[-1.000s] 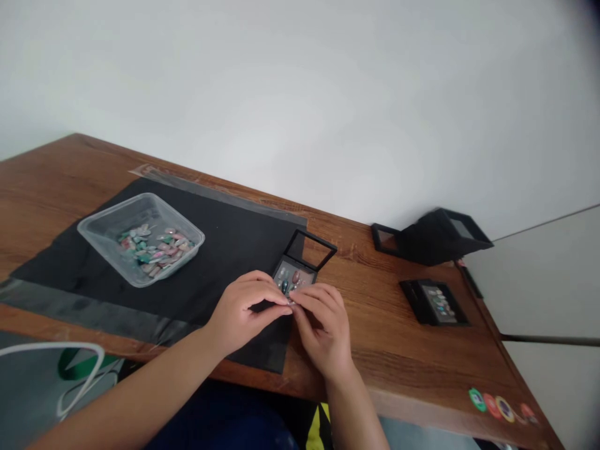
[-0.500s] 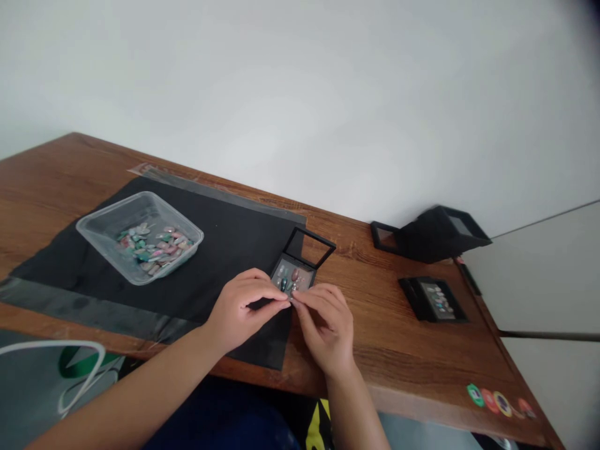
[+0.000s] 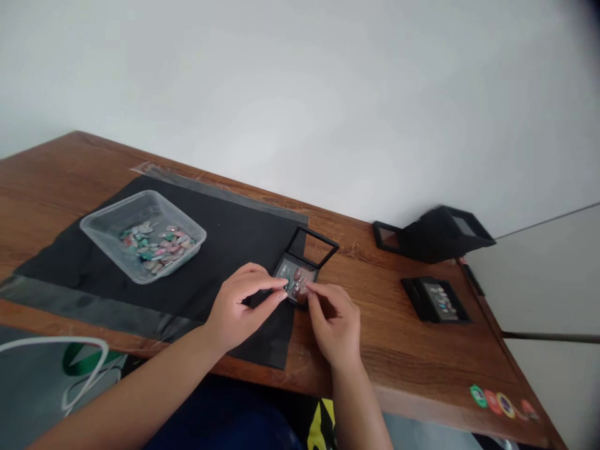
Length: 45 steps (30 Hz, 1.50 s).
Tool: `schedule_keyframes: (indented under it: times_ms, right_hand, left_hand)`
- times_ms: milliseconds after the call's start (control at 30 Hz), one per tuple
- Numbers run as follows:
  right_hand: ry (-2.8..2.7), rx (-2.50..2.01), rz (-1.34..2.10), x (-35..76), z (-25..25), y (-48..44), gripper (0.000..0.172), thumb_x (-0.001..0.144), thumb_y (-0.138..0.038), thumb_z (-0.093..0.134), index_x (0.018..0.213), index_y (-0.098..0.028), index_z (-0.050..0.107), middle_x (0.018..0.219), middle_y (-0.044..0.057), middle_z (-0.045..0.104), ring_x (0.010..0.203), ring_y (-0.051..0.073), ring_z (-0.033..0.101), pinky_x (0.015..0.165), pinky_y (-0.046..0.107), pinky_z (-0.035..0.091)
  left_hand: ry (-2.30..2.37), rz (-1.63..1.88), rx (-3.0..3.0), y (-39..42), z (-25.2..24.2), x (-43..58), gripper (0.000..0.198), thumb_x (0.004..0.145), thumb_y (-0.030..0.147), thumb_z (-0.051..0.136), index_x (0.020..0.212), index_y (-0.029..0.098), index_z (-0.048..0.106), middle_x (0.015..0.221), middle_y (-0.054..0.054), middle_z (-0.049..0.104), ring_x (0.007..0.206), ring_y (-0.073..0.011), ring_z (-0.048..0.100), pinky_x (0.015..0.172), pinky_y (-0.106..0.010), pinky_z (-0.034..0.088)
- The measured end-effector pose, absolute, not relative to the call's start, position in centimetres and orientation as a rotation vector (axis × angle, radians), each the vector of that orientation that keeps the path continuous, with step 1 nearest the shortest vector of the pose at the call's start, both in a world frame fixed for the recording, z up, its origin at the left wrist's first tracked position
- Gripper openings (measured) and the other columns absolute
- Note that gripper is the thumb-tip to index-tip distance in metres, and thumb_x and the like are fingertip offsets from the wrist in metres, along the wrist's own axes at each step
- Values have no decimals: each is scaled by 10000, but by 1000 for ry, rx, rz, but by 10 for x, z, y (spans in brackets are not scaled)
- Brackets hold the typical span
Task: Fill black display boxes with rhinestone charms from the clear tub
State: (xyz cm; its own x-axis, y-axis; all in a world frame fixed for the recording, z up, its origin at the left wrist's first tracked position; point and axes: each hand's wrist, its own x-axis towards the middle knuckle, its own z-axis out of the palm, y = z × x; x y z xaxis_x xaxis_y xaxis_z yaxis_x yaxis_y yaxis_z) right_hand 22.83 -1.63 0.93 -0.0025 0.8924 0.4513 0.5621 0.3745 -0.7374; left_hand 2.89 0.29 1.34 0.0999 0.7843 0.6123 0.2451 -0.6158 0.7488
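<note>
A small black display case [image 3: 313,251] lies open on the wooden table [image 3: 398,337], its framed lid tilted up, with a few coloured stones on its tray. My right hand [image 3: 334,319] pinches a small pinkish stone [image 3: 300,290] just over the tray's near edge. My left hand [image 3: 239,306] rests on the black cloth [image 3: 225,244] to the left of the case, thumb and forefinger close together at the case's near-left corner; I cannot see anything between them.
A clear plastic tub [image 3: 140,234] of mixed coloured stones sits on the cloth at the left. At the right lie a closed case with stones [image 3: 435,300] and a stack of black cases [image 3: 435,234] near the wall. Round stickers [image 3: 501,403] mark the table's near right corner.
My right hand has moved forward from my left fingertips to the case's tray, with the pinkish stone now showing in its pinch. The left hand stayed nearly still.
</note>
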Motion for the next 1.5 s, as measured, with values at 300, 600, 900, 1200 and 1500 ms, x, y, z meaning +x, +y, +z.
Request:
schedule_keyframes:
  times_ms: [300, 600, 900, 1200, 1500]
  right_hand:
    - [-1657, -1388, 468, 231, 7, -16, 162, 897, -160, 634, 968, -252, 747, 916, 40, 752, 873, 209, 695, 811, 366, 548]
    - [-1789, -1407, 385, 235, 9, -16, 227, 826, -98, 609, 894, -270, 741, 900, 7, 767, 934, 232, 684, 889, 424, 473]
    - [-1893, -1448, 262, 235, 17, -15, 146, 844, -164, 647, 944, -257, 700, 967, 17, 756, 951, 244, 632, 881, 433, 417]
    - [-1883, -1517, 249, 241, 15, -15, 136, 850, -213, 686, 981, -244, 709, 930, 35, 702, 904, 240, 611, 837, 416, 433]
    - [-1861, -1583, 311, 243, 12, -13, 126, 943, -273, 638, 876, -241, 739, 789, 10, 690, 764, 196, 593, 749, 364, 395]
  left_hand:
    - [1022, 1535, 1871, 4, 13, 29, 161, 844, 79, 724, 915, 222, 745, 822, -18, 755, 808, -172, 664, 772, -342, 557]
    - [1059, 1525, 1857, 4, 11, 28, 152, 862, 74, 702, 909, 217, 726, 834, -17, 737, 832, -162, 649, 773, -316, 543]
    - [1050, 1500, 1838, 5, 12, 29, 134, 865, 85, 699, 900, 213, 725, 834, -22, 734, 825, -162, 655, 766, -313, 542]
    - [1048, 1474, 1822, 4, 11, 29, 119, 873, 103, 697, 901, 215, 727, 838, -28, 728, 819, -165, 664, 751, -309, 551]
    - [1054, 1455, 1811, 3, 11, 28, 128, 870, 94, 691, 907, 212, 723, 853, -28, 728, 826, -168, 665, 760, -312, 548]
